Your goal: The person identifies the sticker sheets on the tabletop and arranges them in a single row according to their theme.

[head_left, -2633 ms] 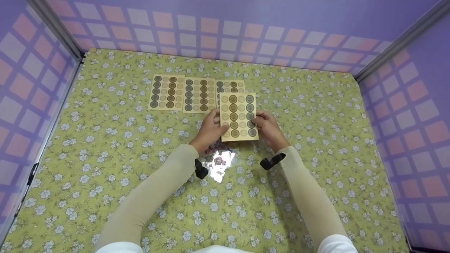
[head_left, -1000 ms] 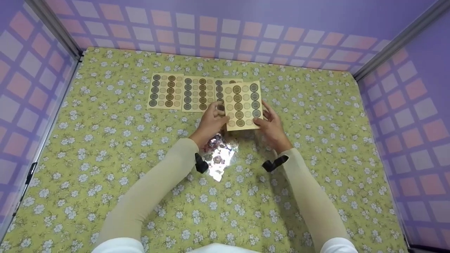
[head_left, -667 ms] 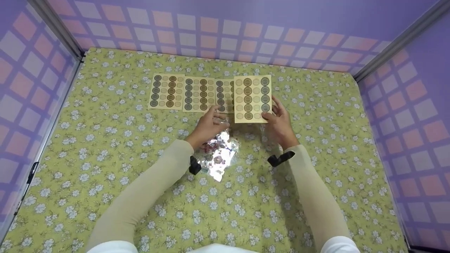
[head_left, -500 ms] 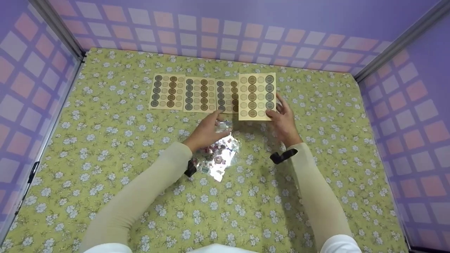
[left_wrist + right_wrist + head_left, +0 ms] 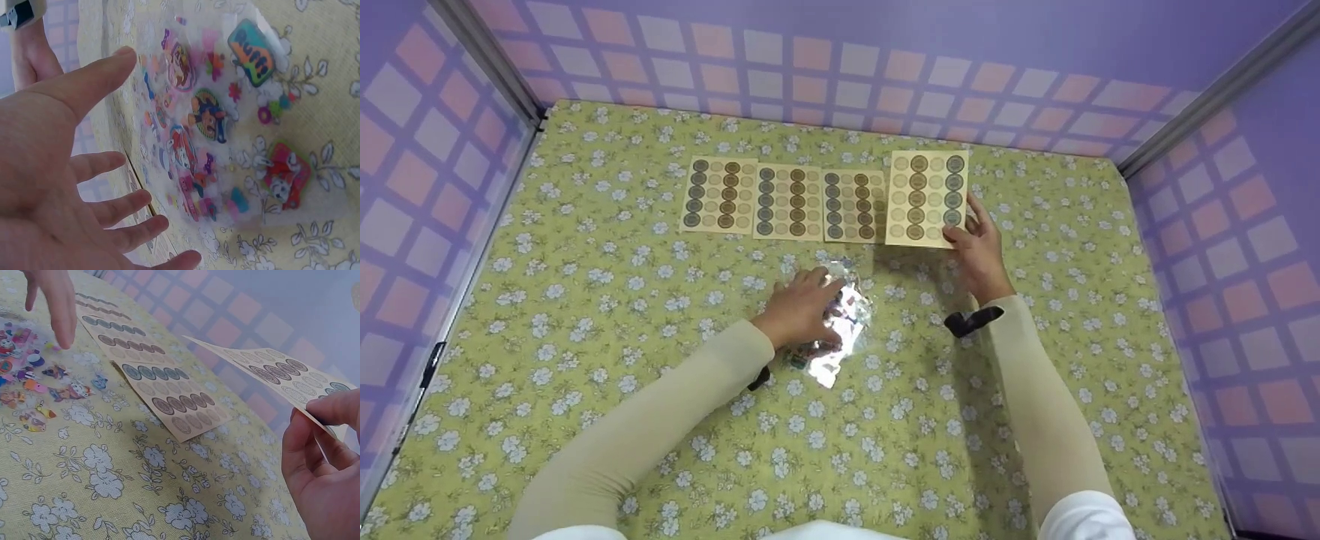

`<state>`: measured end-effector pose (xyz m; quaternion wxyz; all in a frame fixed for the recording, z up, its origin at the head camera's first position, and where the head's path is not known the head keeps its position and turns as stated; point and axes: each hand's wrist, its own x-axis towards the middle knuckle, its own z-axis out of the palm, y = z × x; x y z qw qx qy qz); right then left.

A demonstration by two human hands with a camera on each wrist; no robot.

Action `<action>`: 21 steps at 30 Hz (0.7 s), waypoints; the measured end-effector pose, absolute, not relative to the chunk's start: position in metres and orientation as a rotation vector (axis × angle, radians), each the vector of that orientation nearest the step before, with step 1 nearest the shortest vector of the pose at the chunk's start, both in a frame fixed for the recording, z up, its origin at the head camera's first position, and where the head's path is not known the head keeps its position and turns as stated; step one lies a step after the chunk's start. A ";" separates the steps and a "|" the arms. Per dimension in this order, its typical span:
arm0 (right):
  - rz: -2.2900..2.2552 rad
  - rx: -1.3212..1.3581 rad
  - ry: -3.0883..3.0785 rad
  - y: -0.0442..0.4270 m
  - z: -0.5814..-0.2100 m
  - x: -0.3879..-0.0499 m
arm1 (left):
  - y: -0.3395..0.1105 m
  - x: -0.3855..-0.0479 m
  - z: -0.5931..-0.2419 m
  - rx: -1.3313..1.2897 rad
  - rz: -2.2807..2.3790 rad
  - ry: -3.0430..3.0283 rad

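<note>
My right hand pinches a cream sticker sheet by its lower right corner, thumb on top, above the cloth. Round printed stickers in brown, grey and pale columns cover it. My left hand hovers over a clear plastic sheet of stickers, fingers spread and apart from it. Cartoon dogs and small colourful shapes show on that sheet; glare whitens part of it in the head view. Three similar round-sticker sheets lie in a row: left, middle and right.
A yellow flowered cloth covers the table. Purple walls with pink and white squares enclose its back and sides. A black strap sits at my right wrist.
My left hand has let go of the cream sheet and moved down over the clear sticker sheet. My right hand has carried the cream sheet right and away from me, uncovering the third sheet.
</note>
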<state>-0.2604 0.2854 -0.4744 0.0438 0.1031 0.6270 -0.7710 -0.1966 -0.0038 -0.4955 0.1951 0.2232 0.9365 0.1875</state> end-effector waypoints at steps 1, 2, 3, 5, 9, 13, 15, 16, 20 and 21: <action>-2.356 0.321 1.919 0.286 -0.475 -0.261 | -0.003 -0.195 -0.496 0.631 0.509 2.625; -2.356 0.326 1.918 0.287 -0.476 -0.262 | -0.003 -0.194 -0.496 0.634 0.492 2.620; -2.356 0.337 1.918 0.288 -0.477 -0.263 | -0.003 -0.193 -0.496 0.639 0.476 2.606; -2.357 0.364 1.923 0.289 -0.479 -0.264 | -0.003 -0.191 -0.497 0.644 0.456 2.566; -2.342 0.435 1.943 0.290 -0.480 -0.266 | -0.005 -0.190 -0.498 0.666 0.390 2.489; -2.318 0.497 1.969 0.291 -0.480 -0.268 | -0.005 -0.189 -0.500 0.702 0.334 2.486; -2.309 0.521 1.979 0.291 -0.481 -0.270 | -0.005 -0.188 -0.501 0.709 0.328 2.489; -2.306 0.534 1.983 0.290 -0.481 -0.271 | -0.005 -0.188 -0.502 0.708 0.327 2.492; -2.298 0.556 1.983 0.288 -0.484 -0.275 | -0.004 -0.187 -0.502 0.690 0.312 2.489; -2.295 0.561 1.986 0.287 -0.484 -0.276 | -0.004 -0.187 -0.502 0.684 0.313 2.484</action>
